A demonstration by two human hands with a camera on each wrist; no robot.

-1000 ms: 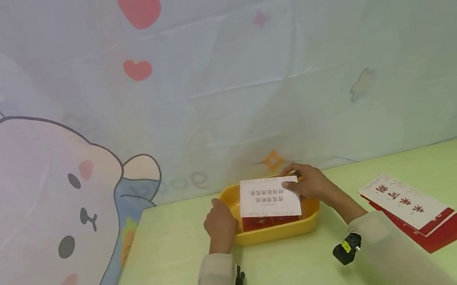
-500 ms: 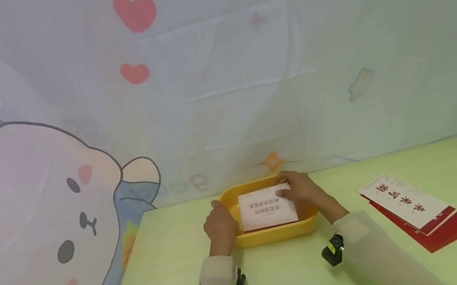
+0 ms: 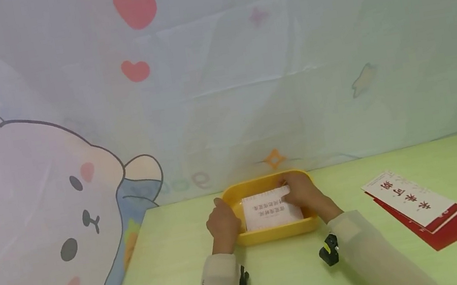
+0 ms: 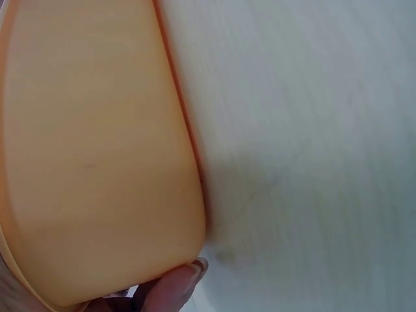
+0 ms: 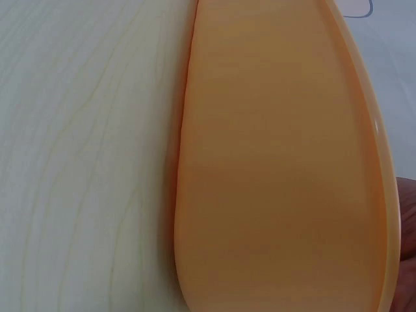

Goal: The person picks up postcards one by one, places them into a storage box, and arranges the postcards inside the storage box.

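A yellow plastic tray (image 3: 276, 233) with raised walls stands near the back of the table. My left hand (image 3: 223, 221) grips its left end; in the left wrist view fingertips (image 4: 179, 283) touch the bottom corner of the tray's outer wall (image 4: 104, 149). Inside the tray lies a white printed card (image 3: 268, 213), its text upside down to me. My right hand (image 3: 302, 193) reaches over the tray's right end and pinches the card's right side, some fingers hidden. The tray wall (image 5: 279, 156) fills much of the right wrist view, with part of the right hand (image 5: 408, 240) behind its rim.
To the right on the pale green table (image 3: 289, 272) lies a fanned stack of a white printed card (image 3: 408, 199) over red cards (image 3: 453, 231). Right behind the tray hangs a cloth backdrop (image 3: 243, 125) with cartoon prints.
My right hand has lowered the white card from above the rim into the tray, covering the red piece seen there before. The left hand keeps its grip on the tray.
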